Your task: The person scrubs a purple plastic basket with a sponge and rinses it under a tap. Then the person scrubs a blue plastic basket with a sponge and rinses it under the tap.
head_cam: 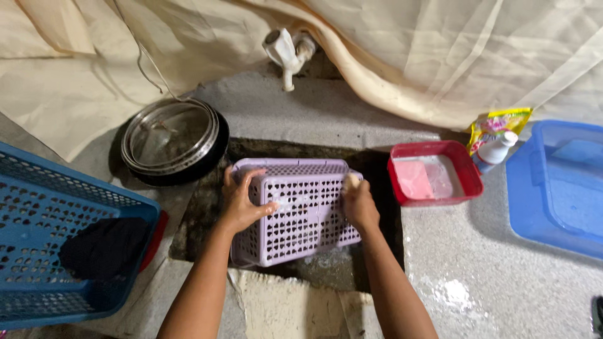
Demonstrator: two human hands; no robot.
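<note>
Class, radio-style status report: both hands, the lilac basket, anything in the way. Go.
Left hand grips lilac basket at its left side. Right hand presses a pale scrubber on its right edge. Basket over the sink pit. Nothing in the way.

I assess this as a makeshift home washing area: a rough concrete sink basin [377, 169] under a wall tap [286, 53], cloth sheeting [440, 50] as backdrop, a detergent pouch [496, 125], and plastic tubs [553, 182] alongside.

Sink pit filled by lilac basket [295, 210]; flanked by blue crate [56, 207] and lidded pan [173, 141] left, red tub [434, 176] right; tap [286, 53] overhung rear; right counter [465, 263] lay open.
</note>
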